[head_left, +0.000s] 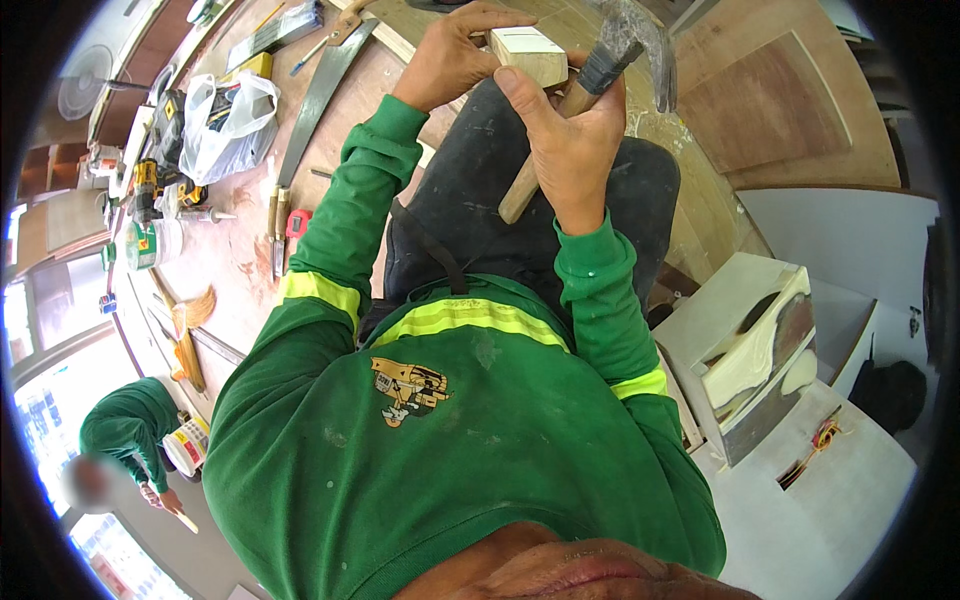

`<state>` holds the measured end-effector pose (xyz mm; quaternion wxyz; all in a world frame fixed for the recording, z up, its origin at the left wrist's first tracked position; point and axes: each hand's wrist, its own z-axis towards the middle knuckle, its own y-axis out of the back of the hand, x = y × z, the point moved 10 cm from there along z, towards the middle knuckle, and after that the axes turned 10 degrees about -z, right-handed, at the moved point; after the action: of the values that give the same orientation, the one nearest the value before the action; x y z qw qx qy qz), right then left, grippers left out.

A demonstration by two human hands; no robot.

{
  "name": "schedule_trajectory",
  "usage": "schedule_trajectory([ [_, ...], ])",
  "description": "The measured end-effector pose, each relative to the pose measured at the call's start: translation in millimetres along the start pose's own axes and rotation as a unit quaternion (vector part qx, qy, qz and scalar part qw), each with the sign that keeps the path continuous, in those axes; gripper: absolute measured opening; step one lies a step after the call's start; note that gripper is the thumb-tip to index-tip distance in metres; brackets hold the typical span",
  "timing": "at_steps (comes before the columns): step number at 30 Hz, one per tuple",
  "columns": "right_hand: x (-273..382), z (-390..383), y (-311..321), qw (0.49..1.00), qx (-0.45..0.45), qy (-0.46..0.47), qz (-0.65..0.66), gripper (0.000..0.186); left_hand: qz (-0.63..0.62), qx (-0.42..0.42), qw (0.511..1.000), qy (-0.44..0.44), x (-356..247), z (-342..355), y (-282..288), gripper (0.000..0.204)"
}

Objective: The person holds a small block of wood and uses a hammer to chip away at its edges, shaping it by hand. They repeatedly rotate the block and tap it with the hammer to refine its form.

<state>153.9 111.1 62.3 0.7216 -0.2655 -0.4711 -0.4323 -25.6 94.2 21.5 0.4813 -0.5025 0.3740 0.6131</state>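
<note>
Near the top centre, my left hand [450, 58] grips a small pale wooden block [532, 62] at its left side, with a white upper face. My right hand [566, 130] is closed on the wooden handle of a claw hammer [522, 188], its thumb against the block’s lower edge. The hammer’s metal head [660, 62] points up to the right, with dark tape wrapped below it. Both hands are over my dark-trousered lap [450, 190].
To the left, the plywood worktop [250, 250] holds a handsaw [318, 120], plastic bag [228, 130], yellow drill [152, 185], red tape measure [298, 222] and brushes [190, 315]. A co-worker [125, 430] bends at lower left. A grey-cream box [735, 360] stands right.
</note>
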Motion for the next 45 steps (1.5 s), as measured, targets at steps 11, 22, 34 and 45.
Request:
schedule_trajectory([
  [11, 5.5, -0.3, 3.1, 1.000, -0.011, -0.025, 0.016, 0.062, 0.047, -0.019, 0.995, -0.088, -42.4, 2.8, -4.1, 0.050],
  [22, 16.8, 7.9, -0.7, 0.999, -0.018, 0.011, 0.043, 0.054, -0.011, -0.021, 0.995, -0.097, -40.0, 8.8, -3.3, 0.050],
  [34, 8.2, 7.7, 13.8, 0.998, 0.009, -0.032, 0.052, 0.039, 0.010, -0.073, 0.994, -0.083, -2.8, -1.8, -7.2, 0.043],
  [45, -18.8, -24.9, 14.0, 0.988, 0.048, 0.035, -0.143, 0.034, -0.477, -0.239, 0.845, 0.041, 34.2, 0.0, -10.3, 0.025],
])
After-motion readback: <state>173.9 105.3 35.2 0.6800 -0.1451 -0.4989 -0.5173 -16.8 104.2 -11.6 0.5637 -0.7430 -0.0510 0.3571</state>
